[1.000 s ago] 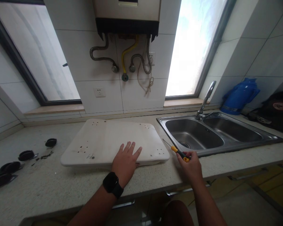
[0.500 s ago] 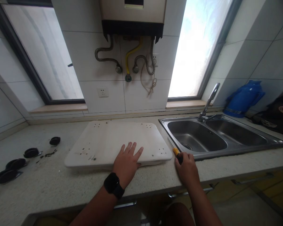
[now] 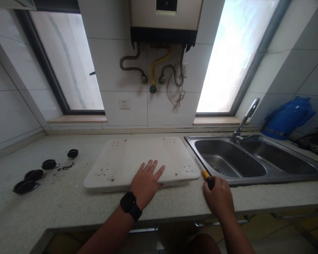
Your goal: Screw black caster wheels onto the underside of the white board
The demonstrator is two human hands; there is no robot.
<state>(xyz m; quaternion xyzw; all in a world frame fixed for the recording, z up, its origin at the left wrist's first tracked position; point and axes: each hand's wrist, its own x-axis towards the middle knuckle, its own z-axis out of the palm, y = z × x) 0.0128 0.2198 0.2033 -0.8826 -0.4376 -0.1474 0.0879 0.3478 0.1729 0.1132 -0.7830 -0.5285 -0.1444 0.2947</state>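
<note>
A white board [image 3: 145, 155] with rounded corners lies flat on the counter, with clusters of small holes near its corners. My left hand [image 3: 146, 181], wearing a black watch on its wrist, rests spread and flat on the board's front edge. At the right, my right hand [image 3: 219, 195] is closed around the black end of a screwdriver [image 3: 205, 174] with a yellow and black handle. Its metal shaft points away from me, low over the counter between the board and the sink.
Several black round pieces with metal plates, like casters [image 3: 49, 164], sit at the left, beside a scatter of small dark screws [image 3: 65, 167]. A double steel sink [image 3: 259, 179] with a faucet [image 3: 245, 121] is on the right. A blue thermos jug [image 3: 288, 118] stands behind it.
The camera view has turned slightly left, so everything sits further right in the picture. Both hands keep nearly the same places, on the board and on the screwdriver.
</note>
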